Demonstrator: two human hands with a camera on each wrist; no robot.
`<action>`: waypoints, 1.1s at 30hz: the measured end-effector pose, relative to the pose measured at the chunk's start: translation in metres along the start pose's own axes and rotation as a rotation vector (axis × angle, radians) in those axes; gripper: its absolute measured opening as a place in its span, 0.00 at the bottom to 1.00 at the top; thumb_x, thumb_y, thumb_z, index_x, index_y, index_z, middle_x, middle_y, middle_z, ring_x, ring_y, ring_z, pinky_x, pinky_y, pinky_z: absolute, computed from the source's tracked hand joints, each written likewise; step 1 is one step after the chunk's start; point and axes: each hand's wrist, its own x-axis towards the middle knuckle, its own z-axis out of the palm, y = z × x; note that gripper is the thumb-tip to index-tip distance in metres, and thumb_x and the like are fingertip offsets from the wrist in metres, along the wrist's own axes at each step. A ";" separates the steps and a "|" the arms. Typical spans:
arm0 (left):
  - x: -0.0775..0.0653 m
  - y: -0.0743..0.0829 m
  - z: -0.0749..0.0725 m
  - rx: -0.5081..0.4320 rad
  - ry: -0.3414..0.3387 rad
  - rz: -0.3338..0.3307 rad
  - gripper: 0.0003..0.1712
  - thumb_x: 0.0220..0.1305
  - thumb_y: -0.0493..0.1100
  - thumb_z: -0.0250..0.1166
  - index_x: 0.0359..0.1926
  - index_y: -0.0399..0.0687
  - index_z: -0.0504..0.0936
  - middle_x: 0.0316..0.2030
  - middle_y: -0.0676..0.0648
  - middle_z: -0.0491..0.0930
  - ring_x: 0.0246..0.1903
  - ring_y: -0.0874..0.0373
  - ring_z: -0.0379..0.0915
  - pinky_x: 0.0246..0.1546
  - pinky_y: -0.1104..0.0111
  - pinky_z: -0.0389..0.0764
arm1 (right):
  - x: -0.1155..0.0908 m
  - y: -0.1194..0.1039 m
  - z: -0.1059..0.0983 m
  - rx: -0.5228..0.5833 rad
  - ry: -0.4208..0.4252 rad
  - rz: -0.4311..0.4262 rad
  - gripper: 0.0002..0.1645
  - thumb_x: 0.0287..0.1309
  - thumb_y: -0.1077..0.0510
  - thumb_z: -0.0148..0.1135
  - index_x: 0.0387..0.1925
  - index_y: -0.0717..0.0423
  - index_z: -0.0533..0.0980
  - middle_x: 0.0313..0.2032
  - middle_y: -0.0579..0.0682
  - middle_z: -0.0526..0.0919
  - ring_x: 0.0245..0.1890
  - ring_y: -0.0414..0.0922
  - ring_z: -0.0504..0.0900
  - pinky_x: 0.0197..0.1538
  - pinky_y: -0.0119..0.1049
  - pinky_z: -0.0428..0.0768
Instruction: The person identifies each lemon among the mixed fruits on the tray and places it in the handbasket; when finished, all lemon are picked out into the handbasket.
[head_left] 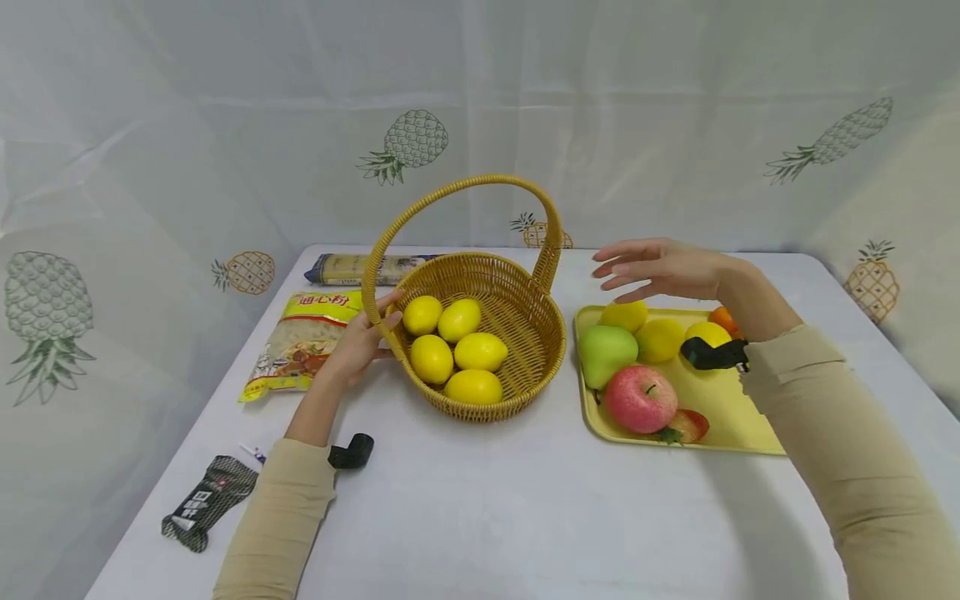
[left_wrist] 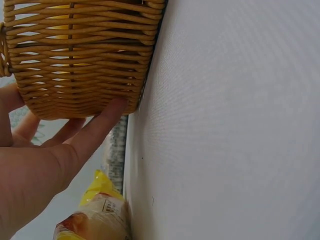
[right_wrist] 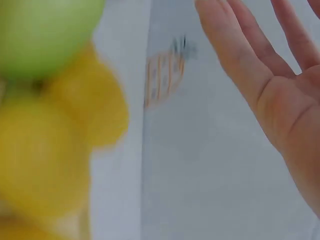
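Note:
At the left side of a wicker basket [head_left: 525, 400], my left hand [head_left: 358, 343] holds the wall near the handle's base. In the left wrist view, the spread fingers [left_wrist: 95, 130] of that hand lie against the woven side. Several lemons [head_left: 480, 351] sit inside the basket, mostly toward its left. My right hand [head_left: 660, 268] is raised over the back edge of a yellow tray [head_left: 738, 417], holding nothing, with its fingers extended leftward. Below it on the tray are a green pear [head_left: 606, 354], a red apple [head_left: 641, 398], and several yellow fruits [head_left: 660, 340].
A strawberry [head_left: 688, 426] lies at the tray's front, and an orange fruit [head_left: 723, 319] at its back. Left of the basket is a yellow-and-clear food bag [head_left: 300, 342]; behind it lies a long pasta pack [head_left: 360, 268]. A black packet [head_left: 210, 500] rests at the table's front left.

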 end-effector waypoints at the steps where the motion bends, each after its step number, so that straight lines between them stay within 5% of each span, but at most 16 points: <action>1: 0.000 0.001 0.000 -0.002 0.002 -0.002 0.30 0.77 0.44 0.48 0.75 0.48 0.54 0.73 0.39 0.49 0.67 0.40 0.52 0.53 0.41 0.70 | -0.008 0.006 -0.007 -0.005 0.017 -0.004 0.24 0.72 0.61 0.49 0.67 0.52 0.64 0.62 0.53 0.70 0.60 0.49 0.72 0.59 0.47 0.73; 7: -0.001 0.001 0.000 0.002 -0.002 -0.007 0.31 0.76 0.45 0.49 0.75 0.48 0.54 0.73 0.40 0.49 0.66 0.40 0.54 0.52 0.43 0.72 | -0.052 0.044 -0.034 -0.058 0.166 0.037 0.25 0.73 0.59 0.47 0.69 0.52 0.61 0.60 0.43 0.72 0.58 0.40 0.73 0.57 0.37 0.74; 10: -0.001 0.000 0.000 0.008 -0.004 -0.009 0.32 0.76 0.47 0.49 0.76 0.48 0.53 0.73 0.40 0.49 0.66 0.41 0.54 0.52 0.44 0.73 | -0.066 0.063 -0.038 -0.124 0.261 0.100 0.28 0.73 0.54 0.50 0.70 0.55 0.59 0.64 0.49 0.68 0.58 0.41 0.74 0.59 0.41 0.73; 14: -0.001 0.000 0.000 0.013 -0.004 -0.009 0.32 0.76 0.48 0.49 0.76 0.48 0.53 0.73 0.40 0.49 0.66 0.40 0.54 0.52 0.44 0.72 | -0.080 0.079 -0.036 -0.259 0.329 0.173 0.34 0.71 0.49 0.52 0.71 0.59 0.58 0.68 0.61 0.62 0.62 0.55 0.69 0.61 0.52 0.70; 22: -0.002 0.000 0.001 0.007 0.007 -0.012 0.32 0.76 0.47 0.49 0.75 0.47 0.53 0.72 0.38 0.49 0.66 0.40 0.54 0.52 0.45 0.73 | -0.091 0.084 -0.028 -0.439 0.297 0.225 0.37 0.63 0.49 0.62 0.68 0.62 0.63 0.65 0.67 0.65 0.64 0.67 0.60 0.61 0.67 0.56; 33: -0.001 -0.001 0.002 0.002 -0.004 -0.006 0.32 0.76 0.47 0.49 0.76 0.47 0.53 0.72 0.38 0.49 0.66 0.41 0.54 0.54 0.41 0.70 | -0.092 0.094 -0.017 -0.569 0.297 0.272 0.37 0.54 0.47 0.71 0.61 0.60 0.72 0.63 0.71 0.64 0.60 0.68 0.60 0.58 0.70 0.55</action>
